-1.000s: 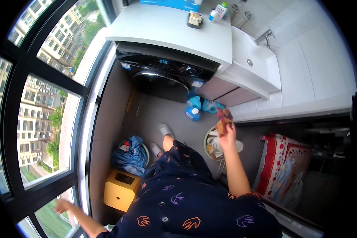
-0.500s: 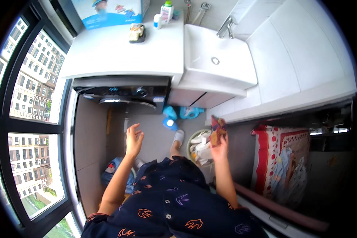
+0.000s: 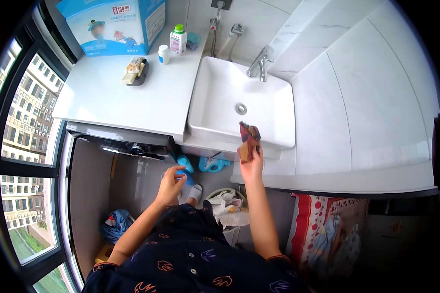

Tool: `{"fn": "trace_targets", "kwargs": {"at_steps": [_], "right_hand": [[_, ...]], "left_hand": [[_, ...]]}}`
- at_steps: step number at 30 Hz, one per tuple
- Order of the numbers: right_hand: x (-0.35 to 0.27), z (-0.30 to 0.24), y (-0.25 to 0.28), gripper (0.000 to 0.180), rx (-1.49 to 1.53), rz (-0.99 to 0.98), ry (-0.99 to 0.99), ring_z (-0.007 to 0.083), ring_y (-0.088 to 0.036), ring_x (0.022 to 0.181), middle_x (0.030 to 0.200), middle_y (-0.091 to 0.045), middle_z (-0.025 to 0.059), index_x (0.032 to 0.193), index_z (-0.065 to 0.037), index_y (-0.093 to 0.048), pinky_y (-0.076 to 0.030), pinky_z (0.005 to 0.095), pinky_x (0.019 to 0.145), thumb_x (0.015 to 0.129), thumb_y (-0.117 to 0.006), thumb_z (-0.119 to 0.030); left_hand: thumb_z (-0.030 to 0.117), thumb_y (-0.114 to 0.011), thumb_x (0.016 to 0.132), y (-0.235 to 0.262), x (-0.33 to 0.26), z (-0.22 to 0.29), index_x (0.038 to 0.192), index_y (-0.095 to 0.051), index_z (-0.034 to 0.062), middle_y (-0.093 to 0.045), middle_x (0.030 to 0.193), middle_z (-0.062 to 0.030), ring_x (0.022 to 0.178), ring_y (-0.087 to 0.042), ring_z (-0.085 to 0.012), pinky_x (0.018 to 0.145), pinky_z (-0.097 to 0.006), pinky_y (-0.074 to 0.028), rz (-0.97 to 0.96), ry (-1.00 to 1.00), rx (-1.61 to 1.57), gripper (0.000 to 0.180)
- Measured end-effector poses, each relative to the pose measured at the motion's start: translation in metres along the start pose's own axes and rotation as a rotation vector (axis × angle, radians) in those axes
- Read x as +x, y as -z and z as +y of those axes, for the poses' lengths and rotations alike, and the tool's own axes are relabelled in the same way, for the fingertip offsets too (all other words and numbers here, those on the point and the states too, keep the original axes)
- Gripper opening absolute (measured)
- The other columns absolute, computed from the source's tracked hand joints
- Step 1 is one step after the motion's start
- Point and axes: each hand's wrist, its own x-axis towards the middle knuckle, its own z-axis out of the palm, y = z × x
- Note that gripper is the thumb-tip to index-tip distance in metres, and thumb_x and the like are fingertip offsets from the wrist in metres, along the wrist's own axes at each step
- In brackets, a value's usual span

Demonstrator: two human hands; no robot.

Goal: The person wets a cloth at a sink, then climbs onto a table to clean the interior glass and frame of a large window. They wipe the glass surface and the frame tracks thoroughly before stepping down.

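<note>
My right hand (image 3: 252, 165) is closed around a small crumpled patterned cloth (image 3: 248, 141), dark red and brown. Its upper end sticks out past my fingers, in front of the near edge of the white sink (image 3: 286, 131). What kind of cloth it is I cannot make out. My left hand (image 3: 171, 184) is held in the air with nothing in it, fingers loosely bent and apart, over the floor near the blue bottles (image 3: 211, 163). Below my right hand stands a round pale basket (image 3: 243, 194) filled with white and light cloths.
Left of the sink, a white counter (image 3: 98, 100) bears a blue box (image 3: 117, 29), a soap dish (image 3: 136, 71), a small white bottle (image 3: 164, 54) and a green-capped bottle (image 3: 178, 40). A chrome faucet (image 3: 261, 63) overhangs the basin. Dark clothes (image 3: 116, 226) lie lower left.
My right hand has moved up and forward with the cloth, from above the basket to the sink's front edge. My view has shifted toward the sink. My left hand stays empty.
</note>
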Motion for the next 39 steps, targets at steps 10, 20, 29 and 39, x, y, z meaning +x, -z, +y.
{"fn": "trace_targets", "kwargs": {"at_steps": [10, 20, 29, 39], "right_hand": [[0.073, -0.018, -0.05, 0.034, -0.1, 0.141, 0.091, 0.024, -0.055, 0.116, 0.13, -0.053, 0.0094, 0.133, -0.007, -0.045, -0.05, 0.0404, 0.095, 0.099, -0.043, -0.008], [0.101, -0.006, -0.057, 0.033, -0.057, 0.255, 0.077, 0.026, -0.056, 0.115, 0.129, -0.052, 0.0116, 0.133, -0.005, -0.043, -0.053, 0.0408, 0.093, 0.1, -0.039, -0.008], [0.134, -0.015, -0.05, 0.032, -0.017, 0.22, 0.046, 0.0241, -0.057, 0.114, 0.127, -0.054, 0.0094, 0.131, -0.007, -0.046, -0.053, 0.0397, 0.093, 0.099, -0.041, -0.006], [0.188, -0.039, -0.03, 0.044, -0.039, 0.0, -0.036, 0.03, -0.051, 0.121, 0.137, -0.046, 0.0135, 0.137, -0.008, -0.037, -0.049, 0.0461, 0.096, 0.094, -0.041, -0.001]], "left_hand": [[0.012, -0.056, 0.094, -0.002, 0.078, 0.048, 0.124, -0.053, 0.0009, -0.052, 0.121, -0.0141, 0.106, -0.06, -0.0225, 0.087, -0.033, -0.05, -0.308, -0.104, -0.071, 0.032], [0.049, -0.048, 0.096, -0.088, 0.257, 0.186, 0.148, -0.012, -0.0043, -0.023, 0.153, -0.0191, 0.141, -0.027, -0.0277, 0.115, -0.039, -0.025, -0.802, 0.232, -0.99, 0.083], [0.049, -0.045, 0.096, -0.17, 0.39, 0.262, 0.145, -0.005, -0.0132, -0.02, 0.151, -0.0228, 0.14, -0.028, -0.0302, 0.112, -0.039, -0.03, -0.728, 0.316, -1.236, 0.089], [0.038, -0.048, 0.096, -0.163, 0.369, 0.107, 0.135, -0.05, 0.0191, -0.048, 0.136, -0.0007, 0.124, -0.045, -0.0174, 0.104, -0.035, -0.034, -0.283, 0.315, -0.81, 0.044]]}}
